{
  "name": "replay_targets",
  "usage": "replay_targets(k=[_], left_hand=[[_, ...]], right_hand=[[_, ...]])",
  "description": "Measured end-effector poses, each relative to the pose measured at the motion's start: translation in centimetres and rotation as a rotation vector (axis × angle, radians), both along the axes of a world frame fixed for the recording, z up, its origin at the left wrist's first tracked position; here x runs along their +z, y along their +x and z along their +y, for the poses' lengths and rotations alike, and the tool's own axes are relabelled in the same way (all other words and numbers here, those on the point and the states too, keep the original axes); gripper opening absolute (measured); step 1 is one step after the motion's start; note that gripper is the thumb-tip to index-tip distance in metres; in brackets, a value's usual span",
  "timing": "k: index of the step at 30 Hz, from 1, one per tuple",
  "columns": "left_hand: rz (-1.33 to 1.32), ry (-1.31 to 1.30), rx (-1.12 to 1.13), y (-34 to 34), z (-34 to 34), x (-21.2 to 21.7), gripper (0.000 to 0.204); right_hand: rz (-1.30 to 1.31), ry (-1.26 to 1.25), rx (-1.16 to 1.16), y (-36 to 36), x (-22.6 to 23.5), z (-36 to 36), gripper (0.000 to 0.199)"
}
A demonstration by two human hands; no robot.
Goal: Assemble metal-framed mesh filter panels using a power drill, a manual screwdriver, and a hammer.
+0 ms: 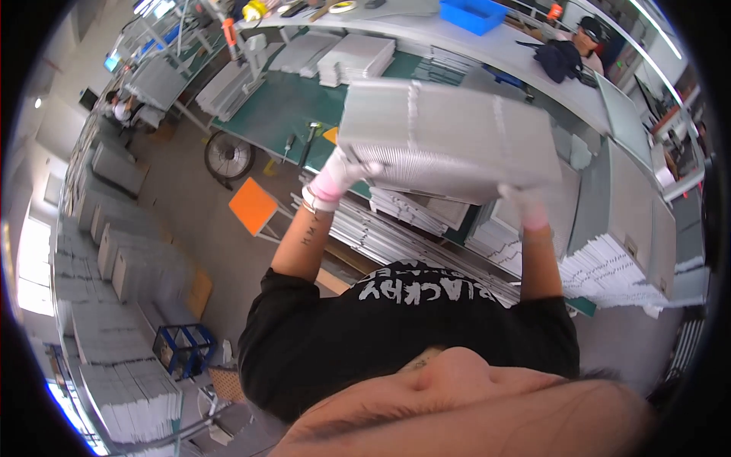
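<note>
In both hands I hold a bulky grey block (449, 126), raised over the green-topped bench (263, 107). Its near side shows fine, closely set ribs or sheet edges, and two pale bands cross its top; whether it is one piece or a stack I cannot tell. My left hand (340, 177), in a white and pink glove, is closed on its near left corner. At the near right corner is my right hand (525, 207), gloved alike and slightly blurred, gripping the block's edge. A hammer (311, 141) and a screwdriver (289, 143) lie on the bench left of the block.
Tall piles of grey panels (620, 221) stand at the right, with more stacks (356, 59) at the back. Long metal strips (396, 244) lie below the block. An orange-topped stool (253, 206) stands left. Across the white table (533, 72), with its blue bin (472, 15), is another person (588, 46).
</note>
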State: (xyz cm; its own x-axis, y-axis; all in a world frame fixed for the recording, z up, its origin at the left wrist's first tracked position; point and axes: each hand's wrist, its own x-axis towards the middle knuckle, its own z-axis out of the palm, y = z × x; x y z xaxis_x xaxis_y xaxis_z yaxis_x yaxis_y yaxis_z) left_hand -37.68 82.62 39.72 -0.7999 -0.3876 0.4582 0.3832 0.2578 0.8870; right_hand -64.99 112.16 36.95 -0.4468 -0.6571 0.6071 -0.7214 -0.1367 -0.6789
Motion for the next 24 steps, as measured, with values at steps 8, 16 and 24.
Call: replay_targets(k=[8,16,24], left_hand=[[-0.72,-0.467,-0.157,-4.0,-7.5,-7.6,0.068],[-0.665,-0.123,-0.208,-6.4,-5.8,-4.0,0.066],[-0.721,0.079,-0.501,-14.4,5.1,-1.8,0.067]], right_hand=[[-0.605,0.452,0.335,-3.0,-1.6,-3.0,0.112],[-0.419,0.283,0.177,-2.7,-2.0,0.4,0.11],[-0.901,-0.151,-0.135,-2.2,-0.8,13.9,0.088]])
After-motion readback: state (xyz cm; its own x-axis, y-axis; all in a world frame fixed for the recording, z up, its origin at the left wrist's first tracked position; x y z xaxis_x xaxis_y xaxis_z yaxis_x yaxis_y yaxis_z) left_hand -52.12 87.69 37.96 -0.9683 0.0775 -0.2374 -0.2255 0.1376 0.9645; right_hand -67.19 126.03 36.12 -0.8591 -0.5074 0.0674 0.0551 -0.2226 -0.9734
